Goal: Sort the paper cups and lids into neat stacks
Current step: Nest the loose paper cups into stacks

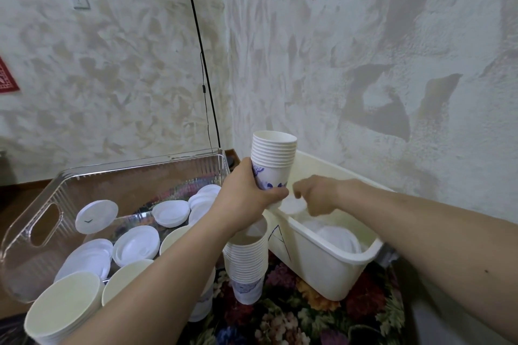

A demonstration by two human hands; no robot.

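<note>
The left hand (pixel 246 199) has its fingers curled round the lower part of a nested stack of paper cups (pixel 273 165), which rises upright above the fingers. The right hand (pixel 316 194), blurred, reaches over the white bin (pixel 322 263) with fingers bent downward; whether they hold anything I cannot tell. White lids (pixel 340 241) lie in the bin below those fingers, a second cup stack (pixel 246 266) stands beneath the left wrist, and more lids (pixel 136 245) lie in the clear bin (pixel 42 204) further left.

A nested stack of paper cups (pixel 273 165) is gripped upright by the left hand (pixel 246 199). The right hand (pixel 316 194), blurred, is held over the white plastic basket (pixel 322 263), in which white lids (pixel 336 241) are contained
</note>
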